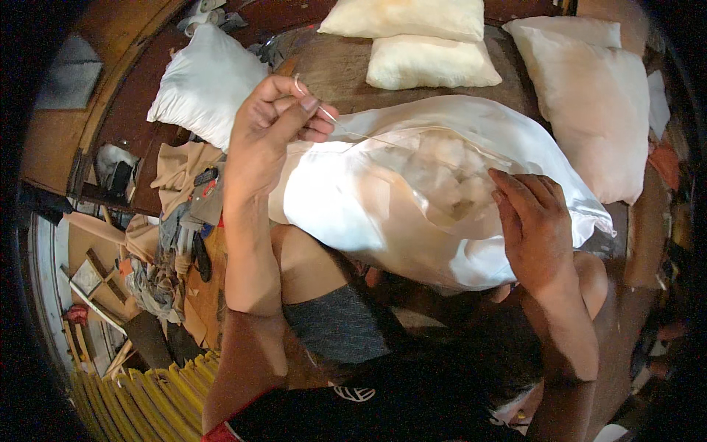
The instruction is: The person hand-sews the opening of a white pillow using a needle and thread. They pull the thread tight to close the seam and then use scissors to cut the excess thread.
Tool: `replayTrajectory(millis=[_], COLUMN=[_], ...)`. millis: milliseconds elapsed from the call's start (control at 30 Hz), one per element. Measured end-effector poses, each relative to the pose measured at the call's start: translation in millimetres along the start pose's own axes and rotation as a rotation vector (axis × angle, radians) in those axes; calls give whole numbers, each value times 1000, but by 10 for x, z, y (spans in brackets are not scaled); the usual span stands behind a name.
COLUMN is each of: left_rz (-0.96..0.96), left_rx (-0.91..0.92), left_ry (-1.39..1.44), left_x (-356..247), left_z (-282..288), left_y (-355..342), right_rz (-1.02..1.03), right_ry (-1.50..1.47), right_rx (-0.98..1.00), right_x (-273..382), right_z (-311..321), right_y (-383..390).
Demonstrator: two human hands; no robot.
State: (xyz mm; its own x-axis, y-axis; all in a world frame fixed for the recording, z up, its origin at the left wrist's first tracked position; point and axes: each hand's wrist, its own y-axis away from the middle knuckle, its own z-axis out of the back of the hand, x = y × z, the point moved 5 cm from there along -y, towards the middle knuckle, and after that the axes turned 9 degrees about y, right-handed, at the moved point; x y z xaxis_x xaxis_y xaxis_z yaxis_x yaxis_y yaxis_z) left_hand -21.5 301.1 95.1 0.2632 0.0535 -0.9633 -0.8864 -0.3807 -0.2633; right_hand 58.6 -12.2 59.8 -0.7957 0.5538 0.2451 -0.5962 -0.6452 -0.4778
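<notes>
Apparently stands only partway along: already packed with fill point(442, 156) inside the white pillow point(390, 214), at 2 o'clock from the view's middle, but not yet closed along the opening point(468, 184). Shows no stitching clearly enough to judge. Holds the left hand point(283, 114) up at 11 o'clock, with forearm point(252, 236) nearly upright and fingers closed in a pinch on thread point(328, 116), drawn out toward 4 o'clock over the pillow. Sets the right hand point(536, 217) at 3 o'clock, with wrist bent, knuckles up, thumb and index tips close together at the opening's edge; cannot tell if gripping or merely touching.
</notes>
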Motion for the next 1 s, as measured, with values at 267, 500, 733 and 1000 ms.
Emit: replayTrajectory(millis=[267, 500, 733, 1000], left_rz=[41, -144, 25, -536], left_rx=[122, 628, 602, 538], left_ry=[174, 93, 236, -501], left_x=[-82, -177, 105, -34], left_z=[-423, -1264, -1496, -1739], left_y=[165, 747, 809, 586], right_rz=[98, 391, 248, -497], right_ry=[-95, -468, -472, -835], right_rx=[-244, -272, -222, -411], right_x=[101, 456, 220, -568], right_z=[360, 462, 325, 814], right_y=[-22, 218, 511, 693])
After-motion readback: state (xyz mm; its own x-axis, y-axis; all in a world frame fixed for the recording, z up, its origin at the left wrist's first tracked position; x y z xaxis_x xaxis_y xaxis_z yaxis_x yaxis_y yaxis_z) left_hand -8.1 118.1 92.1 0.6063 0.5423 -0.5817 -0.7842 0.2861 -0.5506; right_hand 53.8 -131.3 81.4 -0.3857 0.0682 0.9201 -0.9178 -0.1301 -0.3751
